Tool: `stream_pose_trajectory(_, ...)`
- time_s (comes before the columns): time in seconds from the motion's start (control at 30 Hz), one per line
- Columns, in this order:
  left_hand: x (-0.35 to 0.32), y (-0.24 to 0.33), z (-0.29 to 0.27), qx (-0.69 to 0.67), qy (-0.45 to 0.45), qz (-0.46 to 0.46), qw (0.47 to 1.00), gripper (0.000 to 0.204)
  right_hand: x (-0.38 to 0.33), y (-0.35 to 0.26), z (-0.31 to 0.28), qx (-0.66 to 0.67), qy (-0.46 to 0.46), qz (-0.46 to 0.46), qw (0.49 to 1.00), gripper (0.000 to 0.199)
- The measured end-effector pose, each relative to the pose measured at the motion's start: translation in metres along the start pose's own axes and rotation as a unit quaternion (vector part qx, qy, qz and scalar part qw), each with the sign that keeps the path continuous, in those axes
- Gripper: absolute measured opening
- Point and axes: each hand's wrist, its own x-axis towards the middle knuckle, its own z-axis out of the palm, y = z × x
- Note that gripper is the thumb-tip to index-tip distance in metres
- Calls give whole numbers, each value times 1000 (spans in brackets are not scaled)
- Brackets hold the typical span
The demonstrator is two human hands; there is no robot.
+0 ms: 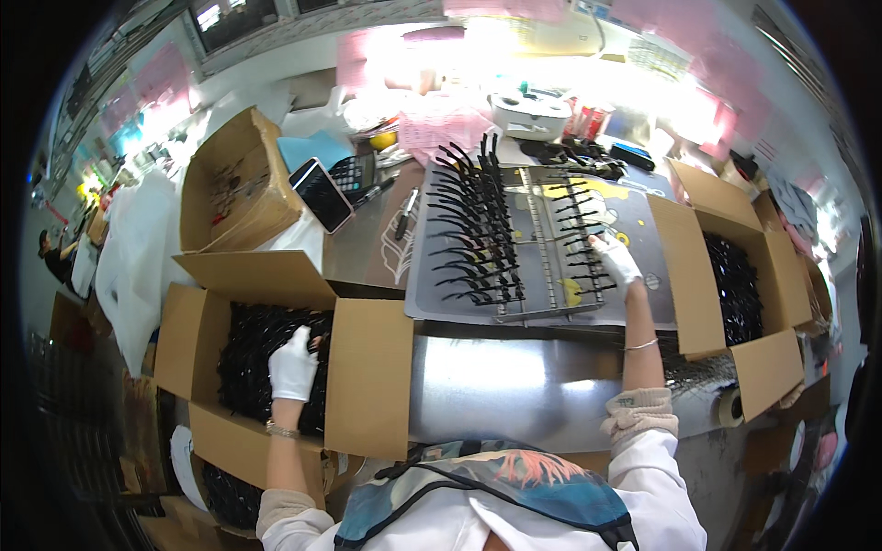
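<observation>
Inside the open cardboard box at the left, my left hand (294, 365), in a white glove, has its fingers curled among a heap of glossy black curved pieces (253, 344). Whatever is between those fingers blends into the heap. A metal rack (542, 248) lies on a grey patterned mat (652, 294). Long curved black pieces (473, 220) stick out in dense rows along its left side, and thinner black pieces (574, 216) line its right bar. My right hand (617, 261), also white-gloved, pinches at a small black piece on this right bar.
Another cardboard box (684, 275) of black pieces stands at the right. Behind the left box are an empty-looking worn carton (230, 188), a phone (322, 195) and a calculator (351, 174). A pen (407, 211) lies left of the mat. A tape roll (730, 407) sits at the right edge.
</observation>
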Motion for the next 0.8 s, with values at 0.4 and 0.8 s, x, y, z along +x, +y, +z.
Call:
stream_pose_trajectory(0.4,32,128,-2,-334,22,240,911,98,-137,-81,138,34,274,-318,907,94)
stream_pose_trajectory(0.8,119,298,73,-646,195,-16,738,33,-69,-124,158,207,323,-248,890,18)
